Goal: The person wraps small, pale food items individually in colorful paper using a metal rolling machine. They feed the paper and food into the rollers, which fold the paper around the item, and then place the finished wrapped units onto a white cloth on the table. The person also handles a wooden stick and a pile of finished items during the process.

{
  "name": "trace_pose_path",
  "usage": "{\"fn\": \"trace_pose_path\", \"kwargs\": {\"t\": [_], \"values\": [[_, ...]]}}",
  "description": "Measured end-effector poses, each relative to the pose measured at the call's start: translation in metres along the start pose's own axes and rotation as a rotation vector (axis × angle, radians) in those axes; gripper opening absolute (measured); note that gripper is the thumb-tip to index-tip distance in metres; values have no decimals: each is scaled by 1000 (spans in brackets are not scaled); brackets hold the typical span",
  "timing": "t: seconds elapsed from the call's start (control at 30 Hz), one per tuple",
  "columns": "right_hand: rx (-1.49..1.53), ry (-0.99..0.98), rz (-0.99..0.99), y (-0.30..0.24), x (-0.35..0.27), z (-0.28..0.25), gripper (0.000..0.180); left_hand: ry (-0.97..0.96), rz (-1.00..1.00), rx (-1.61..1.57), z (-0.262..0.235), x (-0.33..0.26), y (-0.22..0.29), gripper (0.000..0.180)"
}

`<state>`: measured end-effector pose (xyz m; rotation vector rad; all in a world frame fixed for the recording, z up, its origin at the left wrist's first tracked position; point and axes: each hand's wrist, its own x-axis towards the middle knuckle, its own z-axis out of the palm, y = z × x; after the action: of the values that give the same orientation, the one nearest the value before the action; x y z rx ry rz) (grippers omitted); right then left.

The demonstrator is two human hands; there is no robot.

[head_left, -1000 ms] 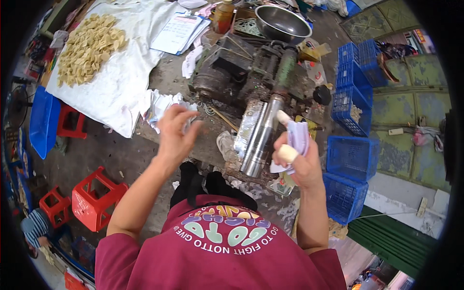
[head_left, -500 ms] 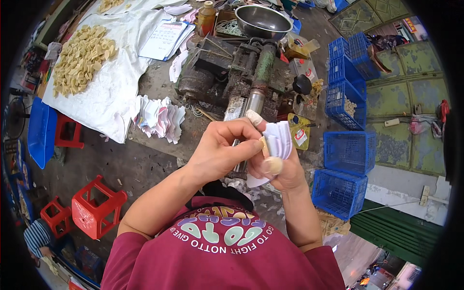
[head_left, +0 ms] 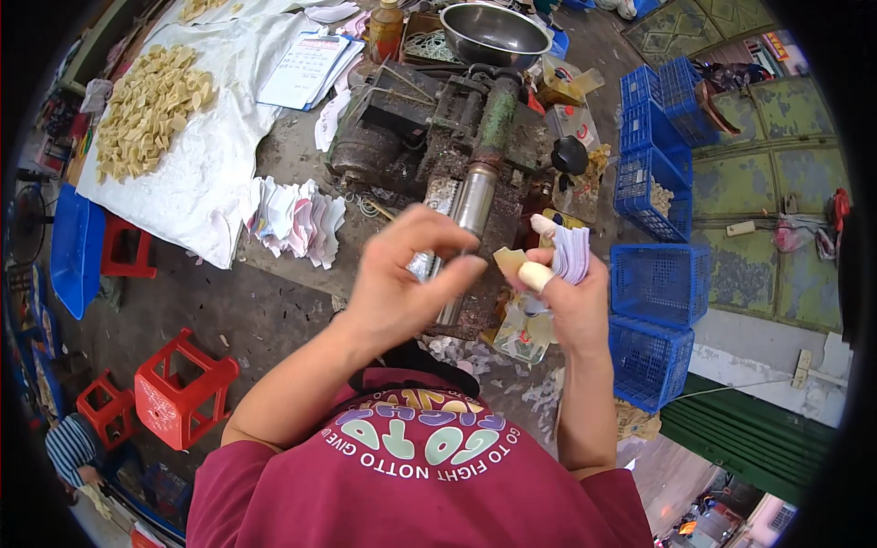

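Note:
My right hand [head_left: 585, 301] grips a folded stack of thin white-and-lilac pieces [head_left: 572, 254]. Its thumb, wrapped in a pale finger cover, presses a small flat tan piece [head_left: 508, 263] beside the stack. A pale cover also caps one of its other fingertips. Slightly blurred, my left hand [head_left: 393, 283] hovers in front of the machine's shiny metal roller [head_left: 476, 199], thumb and fingers apart, with nothing seen between them. Beyond both hands stands the greasy machine [head_left: 393, 128]. Many similar tan pieces [head_left: 151, 114] lie heaped on a white cloth [head_left: 237, 68] at the far left.
White wavy-edged sheets [head_left: 297, 219] stand bunched left of the machine. A clipboard [head_left: 306, 73] and a steel bowl [head_left: 496, 35] are at the back. Blue crates [head_left: 660, 283] line the right side. Red stools [head_left: 183, 393] stand on the floor at left.
My hands have parted: the left has drawn back left and lost contact with the tan piece, while the right has moved right, still holding the stack and the tan piece.

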<state>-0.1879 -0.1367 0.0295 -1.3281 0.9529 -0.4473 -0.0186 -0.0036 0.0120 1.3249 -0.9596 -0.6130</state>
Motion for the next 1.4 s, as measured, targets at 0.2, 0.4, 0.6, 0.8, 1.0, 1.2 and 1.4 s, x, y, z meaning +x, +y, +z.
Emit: {"fn": "trace_pose_path", "kwargs": {"t": [0.2, 0.4, 0.6, 0.8, 1.0, 1.2, 1.4], "values": [[-408, 24, -42, 26, 30, 20, 43, 125, 121, 509, -18, -6, -53, 17], [-599, 48, -122, 22, 37, 38, 43, 172, 18, 457, -21, -7, -79, 11], [-415, 124, 76, 6, 32, 22, 49, 633, -21, 557, -123, -5, -107, 4], [-15, -56, 49, 1, 24, 26, 31, 257, -105, 1280, -188, -50, -147, 8], [141, -232, 65, -13, 11, 33, 16, 317, -28, 1121, -133, -53, -123, 16], [56, -351, 35, -20, -3, 52, 67, -137, -308, -117, -36, -3, 2, 10], [50, -385, 6, -22, -10, 55, 73, -226, -498, -405, -10, 8, 21, 12]]}}
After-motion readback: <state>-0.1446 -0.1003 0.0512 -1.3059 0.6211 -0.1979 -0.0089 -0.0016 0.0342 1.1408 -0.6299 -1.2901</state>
